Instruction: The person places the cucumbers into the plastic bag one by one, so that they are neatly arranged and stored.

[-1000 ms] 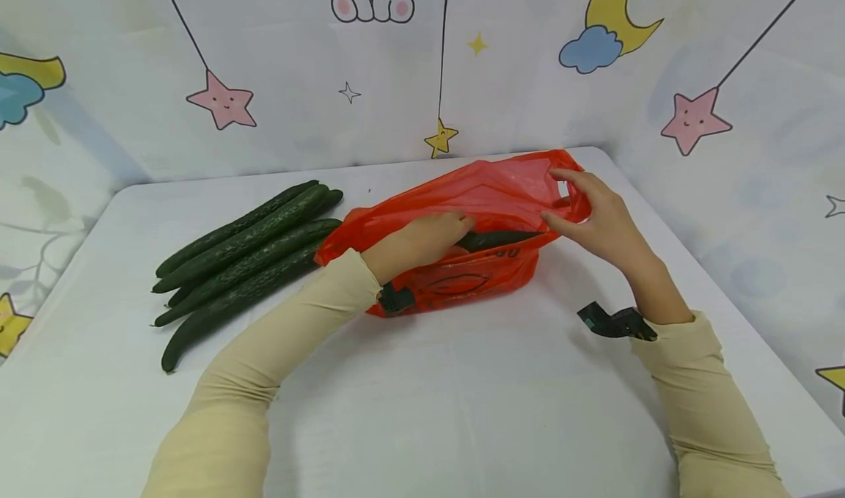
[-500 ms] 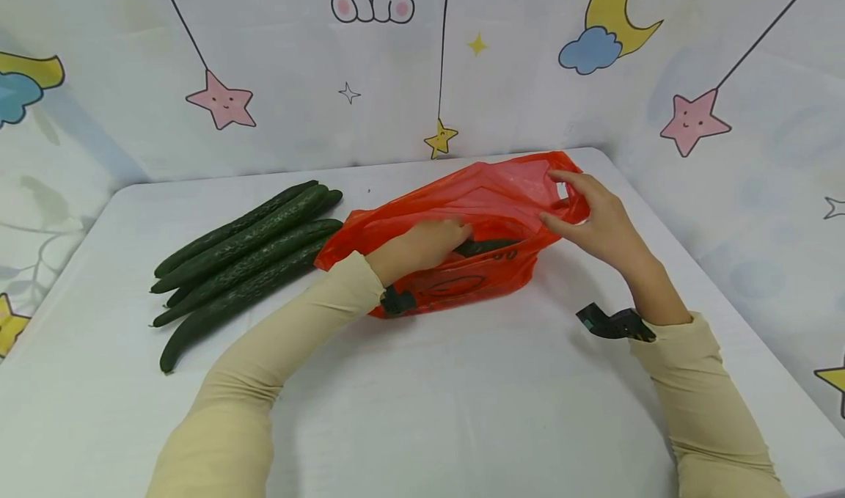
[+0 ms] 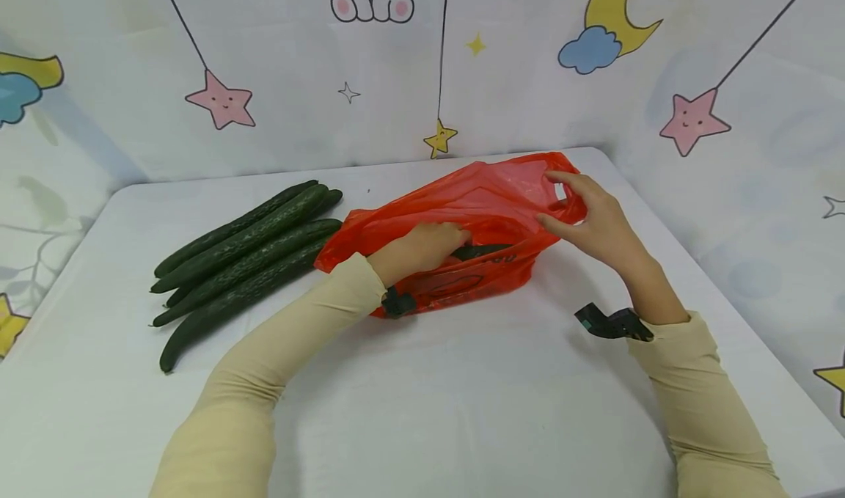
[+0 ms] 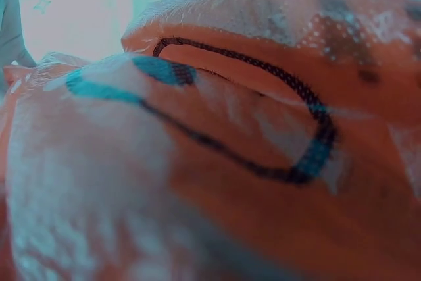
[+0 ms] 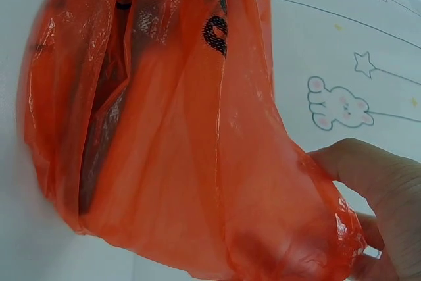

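A red plastic bag (image 3: 488, 190) lies on the white table with its mouth held wide, black print on its front. My left hand (image 3: 422, 250) reaches into the mouth, its fingers curled about a dark green cucumber (image 3: 482, 251) inside; the fingertips are hidden. Bag film with a black printed loop (image 4: 316, 156) fills the left wrist view. At the bag's right end, my right hand (image 3: 597, 219) holds the handle part with thumb and fingers spread apart. The right wrist view shows that hand (image 5: 388, 195) at the bag's edge and a dark shape through the film.
Several cucumbers (image 3: 251, 260) lie in a slanted pile left of the bag, the nearer ends touching or close to it. Behind the table (image 3: 462, 395) hangs a white cloth (image 3: 284, 58) printed with stars and moons.
The cucumber in my left hand has sunk deeper into the bag, so less of it shows. My right hand and the bag's right end have shifted slightly left.
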`<state>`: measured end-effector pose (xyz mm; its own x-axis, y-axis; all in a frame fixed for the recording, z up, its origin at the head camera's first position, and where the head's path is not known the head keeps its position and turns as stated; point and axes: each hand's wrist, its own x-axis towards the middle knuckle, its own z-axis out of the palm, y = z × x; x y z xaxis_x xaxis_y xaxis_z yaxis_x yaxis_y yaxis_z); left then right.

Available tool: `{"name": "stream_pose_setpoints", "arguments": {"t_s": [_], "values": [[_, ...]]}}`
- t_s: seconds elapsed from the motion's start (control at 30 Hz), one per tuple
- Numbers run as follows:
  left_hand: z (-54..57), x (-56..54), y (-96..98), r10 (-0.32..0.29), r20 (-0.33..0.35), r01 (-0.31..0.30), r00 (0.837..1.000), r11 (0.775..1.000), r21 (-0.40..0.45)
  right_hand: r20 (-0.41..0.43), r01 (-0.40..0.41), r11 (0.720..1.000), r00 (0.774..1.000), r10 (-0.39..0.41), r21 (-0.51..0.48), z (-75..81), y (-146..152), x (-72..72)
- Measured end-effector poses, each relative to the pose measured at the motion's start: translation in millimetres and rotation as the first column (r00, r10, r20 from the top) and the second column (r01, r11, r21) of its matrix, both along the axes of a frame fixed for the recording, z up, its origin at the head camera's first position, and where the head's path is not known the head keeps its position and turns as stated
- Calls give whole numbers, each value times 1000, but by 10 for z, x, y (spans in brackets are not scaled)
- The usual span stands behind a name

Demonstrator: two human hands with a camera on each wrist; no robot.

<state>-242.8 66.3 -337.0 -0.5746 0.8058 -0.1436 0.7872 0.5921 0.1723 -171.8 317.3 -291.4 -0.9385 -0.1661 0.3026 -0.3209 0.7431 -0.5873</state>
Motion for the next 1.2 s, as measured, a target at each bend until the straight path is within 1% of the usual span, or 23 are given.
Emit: {"name": "stream_pose_setpoints", "arguments": {"t_s": [0.13, 0.47, 0.6, 0.77, 0.93, 1.07, 1.2], "values": [[12, 3, -8, 7, 6, -7, 1000, 1000, -6, 0, 7, 1000, 1000, -7, 8, 0, 1, 2], [16, 4, -93, 45, 24, -45, 999, 999, -20, 3, -17, 1000, 1000, 17, -18, -26, -11, -2], [18, 6, -138, 62, 27, -62, 998, 998, -2, -3, -11, 1000, 1000, 11, -6, -16, -20, 10], [32, 16, -203, 69, 34, -70, 997, 997, 36, 0, -12, 1000, 1000, 12, -4, -5, -27, 20], [76, 43, -287, 70, 29, -71, 997, 996, 59, -5, -19, 1000, 1000, 19, -2, 3, -30, 21], [110, 64, -351, 78, 6, -78, 997, 994, 71, -9, -23, 1000, 1000, 23, -1, 9, -30, 18], [119, 87, -399, 104, -35, -101, 994, 990, 96, -12, -24, 1000, 1000, 24, -1, 8, -32, 19]]}}
